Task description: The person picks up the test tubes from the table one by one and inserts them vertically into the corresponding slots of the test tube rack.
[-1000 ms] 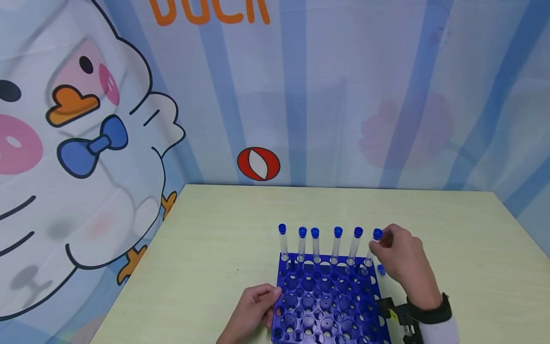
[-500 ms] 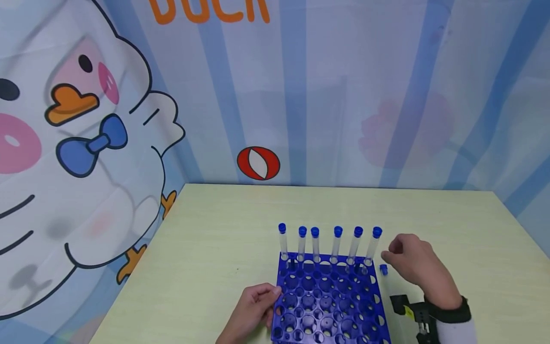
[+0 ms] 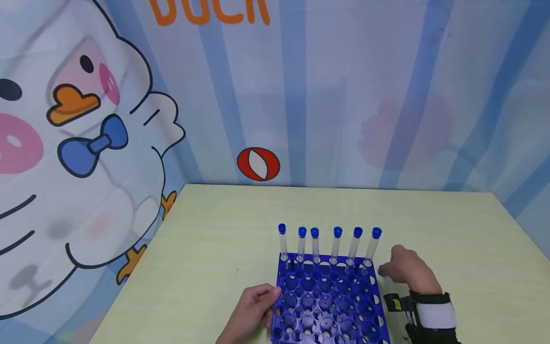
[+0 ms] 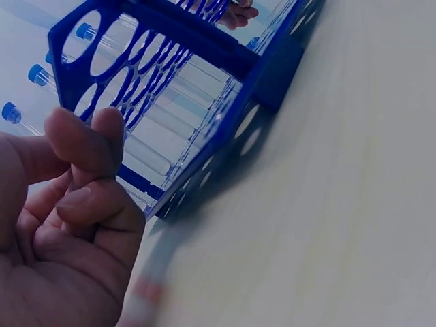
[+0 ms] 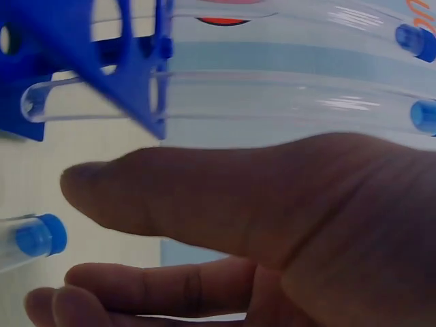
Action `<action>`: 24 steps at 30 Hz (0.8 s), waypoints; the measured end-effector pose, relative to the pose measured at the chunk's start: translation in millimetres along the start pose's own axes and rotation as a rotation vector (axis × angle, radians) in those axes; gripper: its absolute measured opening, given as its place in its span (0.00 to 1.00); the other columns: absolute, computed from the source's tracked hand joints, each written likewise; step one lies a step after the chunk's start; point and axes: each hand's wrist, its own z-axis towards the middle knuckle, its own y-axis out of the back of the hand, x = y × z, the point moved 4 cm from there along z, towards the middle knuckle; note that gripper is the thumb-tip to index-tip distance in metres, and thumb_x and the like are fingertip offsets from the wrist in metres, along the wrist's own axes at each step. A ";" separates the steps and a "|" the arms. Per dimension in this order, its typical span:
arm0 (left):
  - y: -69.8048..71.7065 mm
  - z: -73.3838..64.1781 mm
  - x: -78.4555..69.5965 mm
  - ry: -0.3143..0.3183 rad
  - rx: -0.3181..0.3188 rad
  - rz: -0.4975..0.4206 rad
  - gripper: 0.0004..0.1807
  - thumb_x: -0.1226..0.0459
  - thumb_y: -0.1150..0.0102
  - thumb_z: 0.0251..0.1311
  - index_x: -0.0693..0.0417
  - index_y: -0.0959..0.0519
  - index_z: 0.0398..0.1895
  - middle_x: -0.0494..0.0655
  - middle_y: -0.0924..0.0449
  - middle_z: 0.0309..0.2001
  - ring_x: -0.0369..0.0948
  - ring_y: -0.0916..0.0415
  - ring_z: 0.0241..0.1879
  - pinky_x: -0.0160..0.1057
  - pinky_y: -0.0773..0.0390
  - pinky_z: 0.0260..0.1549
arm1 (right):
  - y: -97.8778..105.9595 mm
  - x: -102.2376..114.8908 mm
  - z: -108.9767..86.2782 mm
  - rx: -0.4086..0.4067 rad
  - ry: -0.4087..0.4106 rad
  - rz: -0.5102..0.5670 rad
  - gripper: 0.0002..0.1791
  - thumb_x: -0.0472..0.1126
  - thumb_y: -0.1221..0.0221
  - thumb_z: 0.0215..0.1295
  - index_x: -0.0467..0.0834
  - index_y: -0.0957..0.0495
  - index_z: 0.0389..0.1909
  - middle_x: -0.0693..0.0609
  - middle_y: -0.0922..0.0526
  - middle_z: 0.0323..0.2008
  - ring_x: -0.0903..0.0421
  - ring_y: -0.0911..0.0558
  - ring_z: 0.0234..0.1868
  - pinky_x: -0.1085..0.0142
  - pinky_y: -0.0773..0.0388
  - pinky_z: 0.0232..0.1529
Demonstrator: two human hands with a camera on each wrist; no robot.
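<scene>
A blue test tube rack (image 3: pixel 315 269) stands on the table with several clear, blue-capped test tubes upright along its far row. My left hand (image 3: pixel 253 306) pinches the rack's left edge between thumb and fingers, also seen close up in the left wrist view. To the right of the rack, my right hand (image 3: pixel 408 270) reaches down with nothing held. Its thumb and fingers are spread apart in the right wrist view, close to the capped end of a test tube lying on the table (image 5: pixel 30 240). In the head view the hand hides most of that tube.
The nearest standing test tube (image 3: pixel 373 248) rises at the rack's far right corner, close to my right hand. A wrist camera (image 3: pixel 397 303) sits on my right wrist beside the rack's right side. Behind the pale table (image 3: pixel 215 229) hangs a printed duck curtain (image 3: pixel 322 95).
The right hand has let go of the test tube in the far right hole, moved right, then lowered toward the tube lying beside the rack. The left hand stays on the rack.
</scene>
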 end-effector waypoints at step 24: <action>1.3 0.2 -0.8 0.009 -0.005 0.001 0.23 0.54 0.49 0.63 0.72 0.26 0.39 0.45 0.24 0.21 0.34 0.35 0.11 0.29 0.33 0.13 | -11.2 -11.6 12.3 0.050 -0.040 -0.004 0.10 0.35 0.45 0.52 0.30 0.31 0.30 0.46 0.26 0.19 0.53 0.28 0.20 0.65 0.34 0.20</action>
